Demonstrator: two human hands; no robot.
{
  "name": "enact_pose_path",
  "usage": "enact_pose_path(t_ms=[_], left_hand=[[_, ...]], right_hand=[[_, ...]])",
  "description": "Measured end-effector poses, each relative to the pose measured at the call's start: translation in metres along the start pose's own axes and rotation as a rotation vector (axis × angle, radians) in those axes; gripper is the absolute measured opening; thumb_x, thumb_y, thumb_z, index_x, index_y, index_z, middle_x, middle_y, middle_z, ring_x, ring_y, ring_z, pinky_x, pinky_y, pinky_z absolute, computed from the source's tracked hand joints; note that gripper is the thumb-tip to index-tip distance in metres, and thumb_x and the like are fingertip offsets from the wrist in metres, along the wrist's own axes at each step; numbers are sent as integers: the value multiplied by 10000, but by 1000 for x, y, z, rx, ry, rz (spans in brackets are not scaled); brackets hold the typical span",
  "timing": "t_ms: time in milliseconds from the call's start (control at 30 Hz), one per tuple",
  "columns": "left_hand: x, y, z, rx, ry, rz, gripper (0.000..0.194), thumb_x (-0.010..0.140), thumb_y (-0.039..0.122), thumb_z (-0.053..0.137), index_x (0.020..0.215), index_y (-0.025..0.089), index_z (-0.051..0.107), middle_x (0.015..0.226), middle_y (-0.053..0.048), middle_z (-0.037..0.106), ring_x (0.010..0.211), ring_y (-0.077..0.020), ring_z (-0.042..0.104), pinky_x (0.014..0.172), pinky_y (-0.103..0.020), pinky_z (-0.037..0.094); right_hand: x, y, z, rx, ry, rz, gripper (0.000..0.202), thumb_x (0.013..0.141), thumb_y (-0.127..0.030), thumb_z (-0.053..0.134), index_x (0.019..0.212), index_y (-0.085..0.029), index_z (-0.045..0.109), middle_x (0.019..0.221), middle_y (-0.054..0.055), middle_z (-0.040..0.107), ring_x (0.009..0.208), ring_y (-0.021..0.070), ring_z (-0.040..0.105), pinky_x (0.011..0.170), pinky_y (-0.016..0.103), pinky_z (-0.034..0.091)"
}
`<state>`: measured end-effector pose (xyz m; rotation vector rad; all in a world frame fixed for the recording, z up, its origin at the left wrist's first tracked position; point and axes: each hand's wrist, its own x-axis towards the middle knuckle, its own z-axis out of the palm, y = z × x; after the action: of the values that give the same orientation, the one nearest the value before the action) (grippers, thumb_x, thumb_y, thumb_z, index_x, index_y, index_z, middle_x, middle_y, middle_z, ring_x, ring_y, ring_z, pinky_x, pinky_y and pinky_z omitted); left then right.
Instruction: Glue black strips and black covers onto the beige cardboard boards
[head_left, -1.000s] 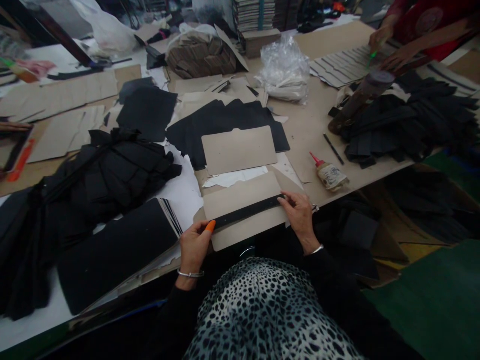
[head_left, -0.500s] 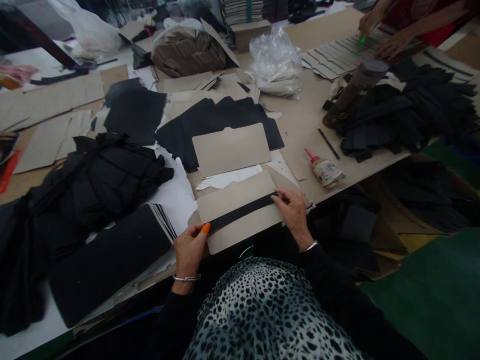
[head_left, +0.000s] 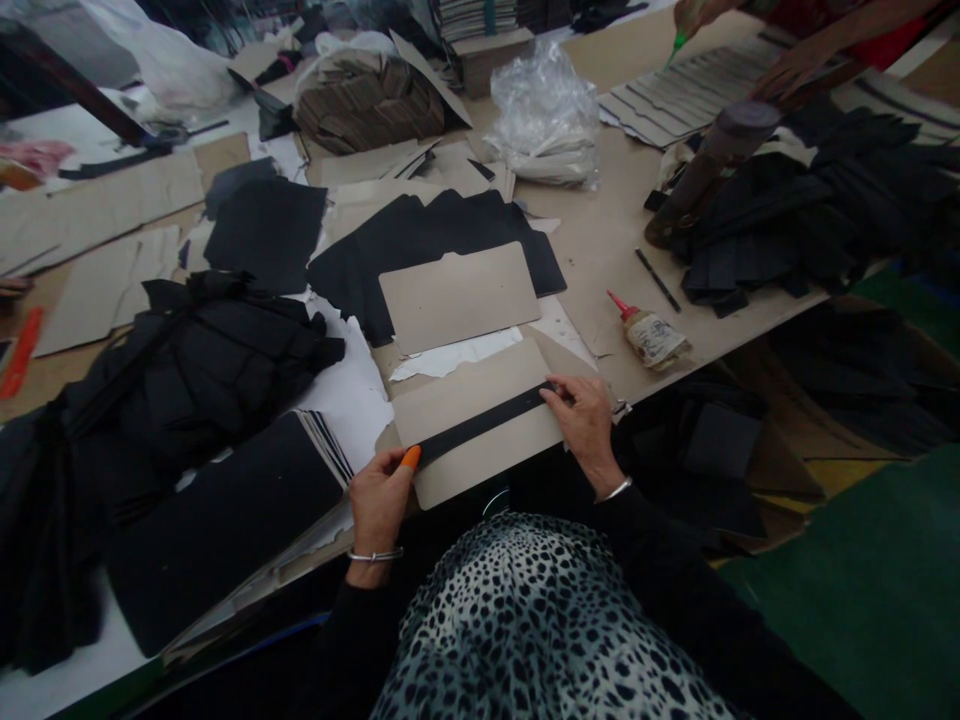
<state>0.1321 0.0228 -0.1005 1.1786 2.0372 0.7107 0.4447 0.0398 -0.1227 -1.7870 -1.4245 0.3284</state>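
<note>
A long black strip (head_left: pixel 484 423) lies lengthwise over a beige board (head_left: pixel 472 385) with rounded corners at the table's front edge. My left hand (head_left: pixel 381 495) pinches the strip's left end; an orange cover sits on one fingertip. At the other end, my right hand (head_left: pixel 583 420) is closed on the strip between thumb and fingers. Just beyond is a second beige board (head_left: pixel 461 297), resting on fanned black sheets (head_left: pixel 360 262). A glue bottle (head_left: pixel 654 338) with a red nozzle lies to the right of my right hand.
Left of my hands are a stack of black panels (head_left: pixel 232 520) and a heap of black strips (head_left: pixel 217 370). A black pen (head_left: pixel 658 280), a dark jar (head_left: pixel 720 165) and another black heap (head_left: pixel 810 220) lie right. A co-worker's hand (head_left: pixel 799 65) is at the far right.
Both my hands keep hold of the strip, which appears to lie slightly flatter on the board. The co-worker's hand with the green-tipped tool has moved left and away. The view has shifted slightly.
</note>
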Motion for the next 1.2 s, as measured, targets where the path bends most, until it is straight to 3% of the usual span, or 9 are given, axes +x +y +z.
enact_pose_path(t_ms=[567, 1200], left_hand=[[-5, -1, 5, 10, 8, 21, 243, 790, 415, 678, 849, 205, 788, 702, -18, 745, 680, -183, 679, 642, -271, 501], [-9, 11, 2, 159, 35, 56, 135, 802, 336, 712, 839, 223, 775, 739, 2, 751, 704, -169, 674, 688, -280, 463]], right_hand=[[-4, 18, 5, -58, 4, -114, 288, 926, -425, 653, 1047, -190, 768, 823, 56, 714, 813, 243, 602, 865, 399, 436], [-3, 14, 3, -98, 18, -124, 280, 930, -415, 651, 1035, -186, 773, 810, 57, 724, 799, 248, 614, 851, 398, 447]])
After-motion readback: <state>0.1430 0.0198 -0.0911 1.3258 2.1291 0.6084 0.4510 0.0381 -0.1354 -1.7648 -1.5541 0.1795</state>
